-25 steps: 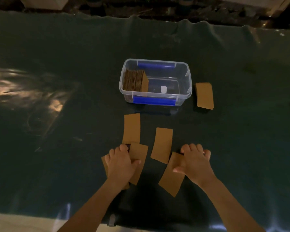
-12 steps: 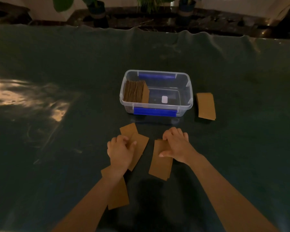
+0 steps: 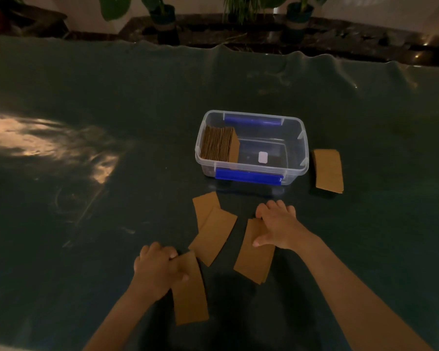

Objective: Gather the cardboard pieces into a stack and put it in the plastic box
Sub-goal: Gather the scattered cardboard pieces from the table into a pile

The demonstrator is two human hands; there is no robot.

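Note:
A clear plastic box (image 3: 293, 173) with blue handles stands mid-table, and a stack of cardboard pieces (image 3: 219, 147) stands on edge at its left end. My left hand (image 3: 157, 271) curls around the far end of a brown cardboard piece (image 3: 191, 295) close to me. My right hand (image 3: 280, 225) lies on a small pile of pieces (image 3: 254, 259), fingers hooked over its far edge. Between the hands and the box lie two overlapping pieces (image 3: 214, 238), untouched. Another cardboard pile (image 3: 328, 171) lies just right of the box.
A dark glossy sheet (image 3: 112, 110) covers the whole table, with a bright reflection at the left. Potted plants (image 3: 164, 19) and a dark ledge run behind the table's far edge.
My left hand has drawn back from the two overlapping pieces and taken the piece nearest me. My right hand stays on its pile. The view has tilted up a little.

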